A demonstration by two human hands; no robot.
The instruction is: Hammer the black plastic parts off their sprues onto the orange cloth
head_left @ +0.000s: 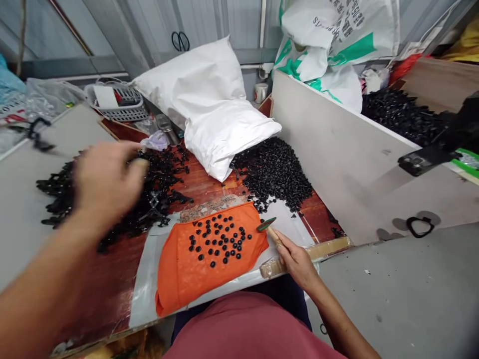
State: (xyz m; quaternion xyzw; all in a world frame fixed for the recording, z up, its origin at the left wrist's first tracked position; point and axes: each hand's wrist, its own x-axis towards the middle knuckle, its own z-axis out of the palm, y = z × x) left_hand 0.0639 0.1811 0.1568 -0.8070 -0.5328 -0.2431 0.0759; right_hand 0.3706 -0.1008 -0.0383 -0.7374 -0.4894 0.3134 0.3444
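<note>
My right hand (297,262) is closed around the pale wooden handle of a small knife (267,224), whose dark green-looking blade points over the right edge of an orange cloth (172,264). Several small round black parts (212,242) lie scattered on that cloth. At the left, my left hand (107,179) is raised over a heap of black moulded pieces (160,199); motion smears its fingers, so I cannot make out whether it holds anything. A blurred black piece (39,134) appears left of this hand, apart from it.
Behind the cloth, a white sack (220,99) leans by a pile of small black parts (279,174). A grey board (337,144) walls off the right side, with another black heap (404,114) beyond. A plastic basket (119,107), a mug (261,92) and a bottle (166,128) stand at the back.
</note>
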